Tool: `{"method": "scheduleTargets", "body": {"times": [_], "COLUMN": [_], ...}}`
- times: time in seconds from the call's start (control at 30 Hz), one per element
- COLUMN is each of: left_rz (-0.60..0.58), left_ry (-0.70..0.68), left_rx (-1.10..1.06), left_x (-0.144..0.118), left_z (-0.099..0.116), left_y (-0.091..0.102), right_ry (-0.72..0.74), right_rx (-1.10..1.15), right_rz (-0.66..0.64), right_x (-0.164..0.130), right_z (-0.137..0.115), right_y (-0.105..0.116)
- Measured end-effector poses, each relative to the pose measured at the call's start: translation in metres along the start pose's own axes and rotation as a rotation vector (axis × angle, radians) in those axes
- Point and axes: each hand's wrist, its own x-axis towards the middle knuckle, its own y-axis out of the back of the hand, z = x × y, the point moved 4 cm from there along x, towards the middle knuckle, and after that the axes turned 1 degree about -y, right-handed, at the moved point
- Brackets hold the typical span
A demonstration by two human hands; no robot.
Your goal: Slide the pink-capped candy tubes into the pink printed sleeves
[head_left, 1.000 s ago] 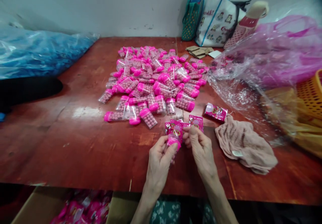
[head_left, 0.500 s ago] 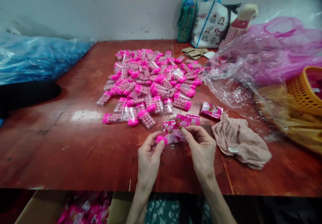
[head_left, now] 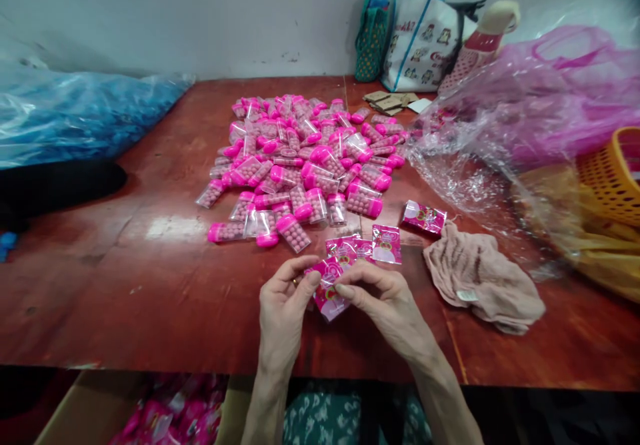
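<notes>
Low over the near middle of the table, a small pink printed plastic wrapper (head_left: 330, 292) is tilted between my two hands. My left hand (head_left: 284, 308) is closed, thumb and fingers at the wrapper's left edge; whatever lies behind the wrapper there is hidden. From the other side my right hand (head_left: 387, 302) pinches the wrapper's right edge between thumb and forefinger. Just beyond my hands lie more flat wrappers (head_left: 387, 244) of the same print. Past them spreads a pile of clear containers with bright pink caps (head_left: 320, 182), filled with small pink balls.
A printed bundle (head_left: 423, 218) and a crumpled beige cloth (head_left: 483, 278) lie at the right. Beyond are a pink plastic bag (head_left: 560, 98), an orange basket (head_left: 607, 178) and a white tote bag (head_left: 417, 45). A blue-filled bag (head_left: 75, 115) is left; below the edge sits an open box (head_left: 85, 408).
My right hand has brought a wrapper from the stack left and nearer, to my left hand. The pink-capped container seen in my left hand is now hidden from view.
</notes>
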Motion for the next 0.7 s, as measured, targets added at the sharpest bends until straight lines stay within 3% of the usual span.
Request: {"method": "scheduleTargets", "body": {"times": [0.13,0.27,0.43,0.7], "left_rz": [0.133,0.252,0.288,0.275], "left_ry": [0.063,0.074,0.095,0.132], "left_rx": [-0.178,-0.310,-0.403,-0.446], "left_x": [0.002,0.003,0.006,0.004], "left_z": [-0.003,-0.003,-0.004,-0.008], "left_y": [0.004,0.009,0.013,0.009], "right_ry": [-0.019,-0.037,-0.075,-0.108], "right_rx": [0.013,0.107,0.151,0.176], "right_rz": [0.051,0.019,-0.015,0.061], "right_x": [-0.001,-0.001,0.000,0.001], "right_z": [-0.001,0.004,0.012,0.015], "right_y": [0.000,-0.002,-0.010,-0.014]}}
